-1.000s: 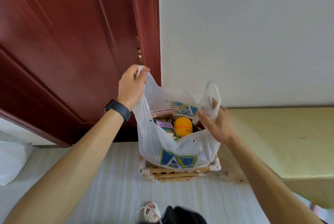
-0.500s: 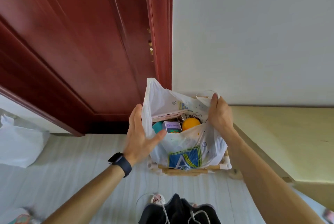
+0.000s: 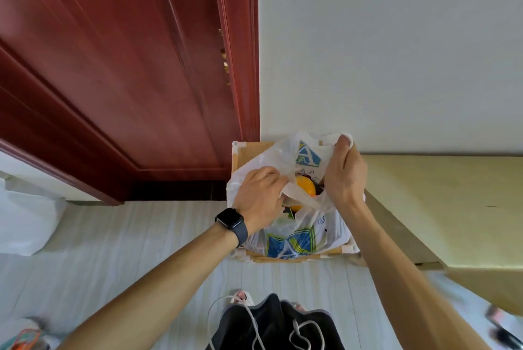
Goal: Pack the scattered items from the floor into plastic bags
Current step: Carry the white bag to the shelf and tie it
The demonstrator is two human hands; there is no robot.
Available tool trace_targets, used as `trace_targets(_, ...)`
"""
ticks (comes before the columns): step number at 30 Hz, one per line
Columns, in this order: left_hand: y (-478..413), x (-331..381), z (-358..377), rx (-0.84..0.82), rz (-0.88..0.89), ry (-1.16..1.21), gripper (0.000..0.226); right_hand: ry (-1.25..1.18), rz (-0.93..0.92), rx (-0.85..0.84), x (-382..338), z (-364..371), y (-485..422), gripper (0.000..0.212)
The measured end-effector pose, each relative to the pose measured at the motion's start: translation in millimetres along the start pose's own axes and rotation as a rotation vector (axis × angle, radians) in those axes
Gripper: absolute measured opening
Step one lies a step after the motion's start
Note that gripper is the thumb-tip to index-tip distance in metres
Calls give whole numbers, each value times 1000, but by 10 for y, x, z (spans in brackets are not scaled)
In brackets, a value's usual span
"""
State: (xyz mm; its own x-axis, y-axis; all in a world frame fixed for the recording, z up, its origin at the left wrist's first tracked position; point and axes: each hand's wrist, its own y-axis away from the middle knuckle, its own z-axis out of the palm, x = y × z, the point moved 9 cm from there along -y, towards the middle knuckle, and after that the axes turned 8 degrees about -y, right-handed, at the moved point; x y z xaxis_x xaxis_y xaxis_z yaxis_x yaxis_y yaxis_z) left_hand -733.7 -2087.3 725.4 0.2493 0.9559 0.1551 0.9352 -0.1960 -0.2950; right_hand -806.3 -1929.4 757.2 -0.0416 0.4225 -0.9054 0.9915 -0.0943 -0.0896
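- At the far left a second white bag (image 3: 25,225) sat on the pale floor (image 3: 113,250). Below it a blurred orange-and-teal thing (image 3: 24,338) was too smeared to name.
- A dark red door (image 3: 113,67) filled the upper left, with brass hinges (image 3: 225,64) along its right edge.
- The left hand (image 3: 259,197), with a dark watch (image 3: 232,222) on its wrist, had its fingers curled round a twisted handle strip of the plastic bag (image 3: 325,233), pinching it over the bag's mouth.
- Dark shorts (image 3: 271,324) with a white cord showed at the bottom edge.
- The plastic bag stood in a low frame (image 3: 283,258) of pale wooden bars with white corner pieces, on the floor against the wall, just right of the door.
- Its print was a blue and yellow emblem with a large letter "A", on both the near and far sides; a small circled mark beside it was perhaps an "R".
- An orange round thing (image 3: 307,187) lay inside, partly behind the handle strip, between the two hands.
- The right hand (image 3: 343,174) gripped the other handle at the bag's far rim, fingers closed round the bunched plastic.
- A white wall (image 3: 396,52) rose behind, and a yellowish panel (image 3: 438,202) ran off to the right.
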Motion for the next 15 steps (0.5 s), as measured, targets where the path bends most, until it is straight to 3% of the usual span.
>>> trace_targets(2, -55, 76, 89, -77, 40, -117, 31, 65, -63, -117, -102, 104, 139, 51)
trace_targets(4, -94, 84, 118, -121, 36, -201, 22, 279, -198, -279, -182, 342, 267, 50)
trace_targets(8, -64, 17, 74, -101, -33, -193, 25, 568, -430, -377, -202, 768, 393, 38)
trace_targets(10, -15, -83, 49, -76, -83, -92, 26, 578, -511, -370, -217, 839, 437, 27)
trace_targets(12, 57, -215, 39, -89, -169, 34, 27, 628, -591, -394, -211, 883, 490, 28)
trace_targets(15, 187, -301, 38, -113, -308, 470, 65, 666, -651, -439, -106, 894, 524, 29)
